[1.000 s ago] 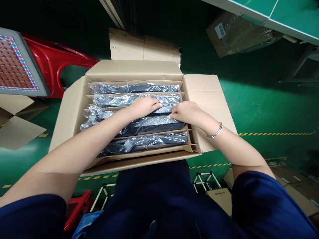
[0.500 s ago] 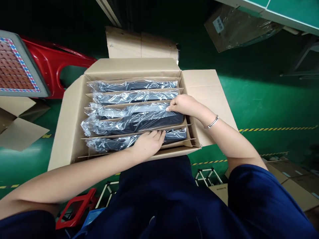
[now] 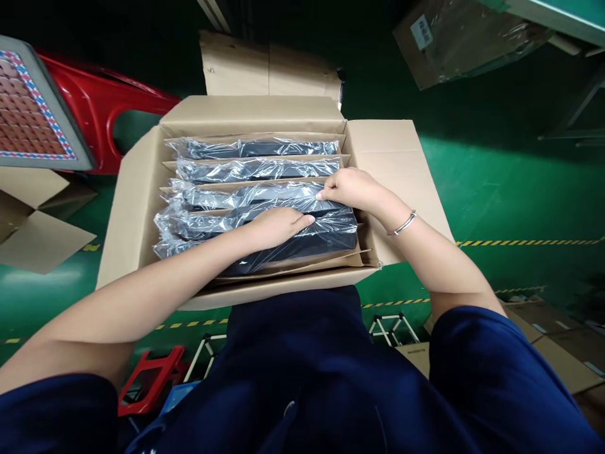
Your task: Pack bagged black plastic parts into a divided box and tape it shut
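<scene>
And here we are over the open box, with five dark packs in clear wrap standing in a row between card sheets. Our left hand is on the top edge of the front pack, its grip narrow, thumb lying along the wrap. The fingers curl out of sight, so we cannot tell whether they clasp that edge or just press on it. Over to our right hand: the grip is nearly closed, thumb and forefinger nipping the wrap near the right end of the middle pack.

And look at the change! Half a second ago our left hand was down by the near wall, fingers laid over the front pack; now it is farther in, close to our right hand. The front pack has come with it, leaning away from us and crowding the fourth pack, with much more of its dark face on show. A dark gap has opened behind the near wall. Our right hand, meanwhile, has hardly budged, same pinch, same spot, and the two far packs sit just as they did.
</scene>
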The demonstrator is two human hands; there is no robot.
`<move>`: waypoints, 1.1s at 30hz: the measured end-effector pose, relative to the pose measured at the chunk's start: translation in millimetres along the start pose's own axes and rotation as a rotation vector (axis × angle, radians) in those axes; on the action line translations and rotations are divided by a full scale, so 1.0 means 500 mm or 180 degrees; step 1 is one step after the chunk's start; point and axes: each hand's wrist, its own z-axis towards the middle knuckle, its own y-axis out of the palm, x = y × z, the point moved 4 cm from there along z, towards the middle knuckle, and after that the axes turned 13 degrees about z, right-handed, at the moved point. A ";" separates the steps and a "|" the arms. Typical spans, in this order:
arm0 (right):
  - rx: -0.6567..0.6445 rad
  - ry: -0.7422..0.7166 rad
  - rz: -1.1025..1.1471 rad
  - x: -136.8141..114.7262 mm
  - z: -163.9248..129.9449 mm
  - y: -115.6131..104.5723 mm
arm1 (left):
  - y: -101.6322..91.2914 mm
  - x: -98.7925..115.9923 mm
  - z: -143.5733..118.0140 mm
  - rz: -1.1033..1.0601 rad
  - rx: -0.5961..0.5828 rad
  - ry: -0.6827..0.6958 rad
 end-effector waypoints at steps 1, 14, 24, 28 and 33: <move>-0.0011 0.0006 0.0001 0.001 0.001 0.001 | -0.001 0.000 0.002 -0.0058 0.0004 -0.0015; -0.0042 0.0020 0.0058 0.003 0.002 0.001 | 0.004 -0.001 0.011 -0.0171 0.0134 0.0044; -0.0108 -0.0468 -0.0870 0.027 -0.075 0.070 | 0.033 -0.010 -0.108 0.1006 0.1559 0.0611; 0.1015 -0.0966 -0.0433 0.021 -0.055 0.047 | 0.081 -0.072 -0.064 0.1024 0.1484 0.0069; 0.0322 -0.0846 -0.0371 0.048 0.006 0.066 | 0.065 -0.153 -0.093 0.0639 0.1446 0.0052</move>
